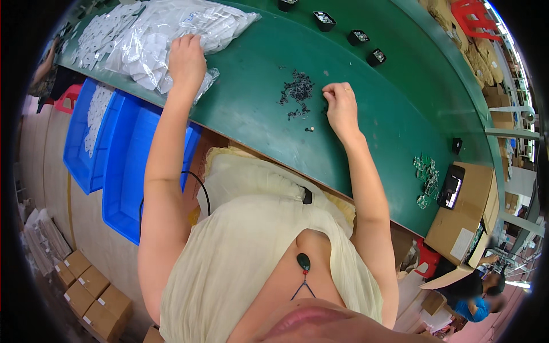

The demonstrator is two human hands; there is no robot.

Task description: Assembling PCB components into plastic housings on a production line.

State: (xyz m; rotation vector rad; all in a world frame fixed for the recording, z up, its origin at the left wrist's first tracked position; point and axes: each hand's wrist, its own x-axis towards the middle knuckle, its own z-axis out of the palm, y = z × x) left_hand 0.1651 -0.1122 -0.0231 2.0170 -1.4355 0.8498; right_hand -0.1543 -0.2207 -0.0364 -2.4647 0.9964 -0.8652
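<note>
My left hand rests at a clear plastic bag filled with flat white pieces, at the far left of the green table. Its fingers are curled down against the bag, and what they grip is hidden. Over the table's middle, my right hand has thumb and fingers pinched together. Anything between those fingertips is too small to make out. Just left of it lies a loose pile of tiny black parts. A small dark and pale piece sits apart, nearer to me.
Several black square housings stand along the far side. Green circuit boards lie at the right, beside a black device and a cardboard box. Loose white pieces spread left of the bag. Blue bins stand below the table's left edge.
</note>
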